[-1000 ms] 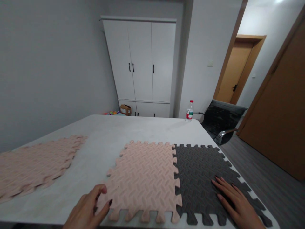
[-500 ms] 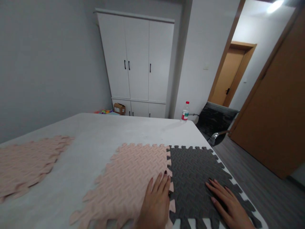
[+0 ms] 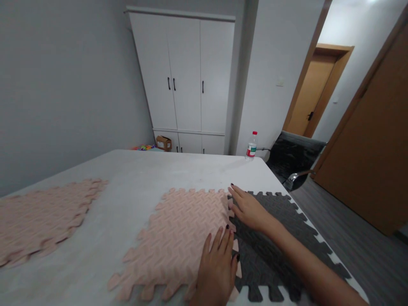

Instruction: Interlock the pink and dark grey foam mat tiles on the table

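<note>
A pink foam puzzle mat (image 3: 178,229) lies on the white table (image 3: 143,174), joined along its right edge to a dark grey foam mat (image 3: 287,229). My left hand (image 3: 218,263) rests flat on the near part of the seam, fingers stretched out on the pink mat. My right hand (image 3: 248,208) lies flat across the far part of the seam, fingers pointing left onto the toothed joint. Neither hand holds anything.
A stack of pink mats (image 3: 41,216) lies at the table's left. A water bottle (image 3: 251,146) stands at the far right corner. Beyond are a white cupboard (image 3: 188,80), a black chair (image 3: 295,157) and wooden doors (image 3: 372,140).
My right hand has moved from the grey mat's near right up and left to the far end of the seam. My left hand stays on the seam near the front.
</note>
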Motion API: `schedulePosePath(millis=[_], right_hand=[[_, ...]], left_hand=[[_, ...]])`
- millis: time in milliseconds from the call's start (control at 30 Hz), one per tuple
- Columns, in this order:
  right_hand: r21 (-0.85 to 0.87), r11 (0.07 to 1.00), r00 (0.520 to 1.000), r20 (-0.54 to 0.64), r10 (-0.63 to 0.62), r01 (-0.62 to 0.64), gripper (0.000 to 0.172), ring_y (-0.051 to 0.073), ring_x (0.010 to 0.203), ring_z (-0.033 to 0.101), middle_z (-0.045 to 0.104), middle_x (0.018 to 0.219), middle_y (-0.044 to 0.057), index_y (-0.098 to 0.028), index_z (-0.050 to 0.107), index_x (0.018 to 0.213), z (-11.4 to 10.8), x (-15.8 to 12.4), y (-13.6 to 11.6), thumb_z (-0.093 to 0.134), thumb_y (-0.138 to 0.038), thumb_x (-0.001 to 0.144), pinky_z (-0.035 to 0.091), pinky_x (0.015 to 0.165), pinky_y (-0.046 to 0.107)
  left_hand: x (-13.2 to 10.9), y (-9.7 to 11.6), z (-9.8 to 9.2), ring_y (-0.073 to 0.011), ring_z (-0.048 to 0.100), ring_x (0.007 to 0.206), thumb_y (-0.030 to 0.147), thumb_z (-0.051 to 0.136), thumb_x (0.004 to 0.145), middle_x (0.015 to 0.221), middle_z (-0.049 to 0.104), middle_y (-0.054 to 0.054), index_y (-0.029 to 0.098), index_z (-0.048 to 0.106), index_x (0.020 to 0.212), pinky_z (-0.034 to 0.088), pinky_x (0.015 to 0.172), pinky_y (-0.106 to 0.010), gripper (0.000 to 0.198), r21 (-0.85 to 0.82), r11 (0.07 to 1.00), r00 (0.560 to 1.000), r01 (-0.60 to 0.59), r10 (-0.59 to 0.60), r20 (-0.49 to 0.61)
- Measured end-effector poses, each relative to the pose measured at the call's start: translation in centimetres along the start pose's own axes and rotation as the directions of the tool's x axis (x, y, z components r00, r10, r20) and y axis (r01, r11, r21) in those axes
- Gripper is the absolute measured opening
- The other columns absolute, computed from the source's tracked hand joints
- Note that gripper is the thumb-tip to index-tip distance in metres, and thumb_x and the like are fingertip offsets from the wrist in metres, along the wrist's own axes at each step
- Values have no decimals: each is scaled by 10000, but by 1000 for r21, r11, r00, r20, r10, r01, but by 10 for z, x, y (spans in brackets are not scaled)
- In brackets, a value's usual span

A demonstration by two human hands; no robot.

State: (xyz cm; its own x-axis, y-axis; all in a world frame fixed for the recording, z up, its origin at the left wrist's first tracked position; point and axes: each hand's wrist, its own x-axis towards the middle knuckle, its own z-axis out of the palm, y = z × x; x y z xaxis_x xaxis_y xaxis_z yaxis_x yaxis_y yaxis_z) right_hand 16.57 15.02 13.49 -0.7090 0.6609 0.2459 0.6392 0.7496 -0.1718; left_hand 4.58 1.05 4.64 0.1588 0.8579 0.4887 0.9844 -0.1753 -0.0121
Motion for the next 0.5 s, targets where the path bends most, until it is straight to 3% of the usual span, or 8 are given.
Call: schedulePosePath(millis=[100,233,433,500], right_hand=[[-35,995,996,13,93,-93,571,218,1378,123,173,1494,121,-112,234,1422,43,45,-3,273,-386,922,156,1103,456],[-30,987,985,64,161,-160,605,240,1360,194,278,1455,149,-126,263,1415,90,57,10,186,-476,927,190,1075,492],[-45,983,982,51,180,-177,651,226,1364,180,272,1463,129,-152,250,1424,102,54,15,172,-541,909,163,1090,430],[-54,979,980,39,197,-195,659,234,1363,182,275,1460,142,-136,254,1422,102,54,12,168,-540,909,163,1088,424]], left_hand=[[0,-2,1,-189,440,1240,410,338,895,1371,427,60,250,437,1298,412,969,-426,445,-10,1000,1000,0,1,11],[0,-4,0,-188,433,1247,380,333,893,1388,394,71,265,409,1316,418,979,-442,445,-54,999,1000,7,-6,29],[10,7,-8,-234,356,1304,360,320,875,1403,404,17,244,371,1347,300,1080,-558,489,-204,961,955,189,-132,265],[13,11,-10,-236,331,1319,342,296,878,1408,402,-15,216,378,1346,274,1091,-567,492,-221,951,946,217,-149,287]])
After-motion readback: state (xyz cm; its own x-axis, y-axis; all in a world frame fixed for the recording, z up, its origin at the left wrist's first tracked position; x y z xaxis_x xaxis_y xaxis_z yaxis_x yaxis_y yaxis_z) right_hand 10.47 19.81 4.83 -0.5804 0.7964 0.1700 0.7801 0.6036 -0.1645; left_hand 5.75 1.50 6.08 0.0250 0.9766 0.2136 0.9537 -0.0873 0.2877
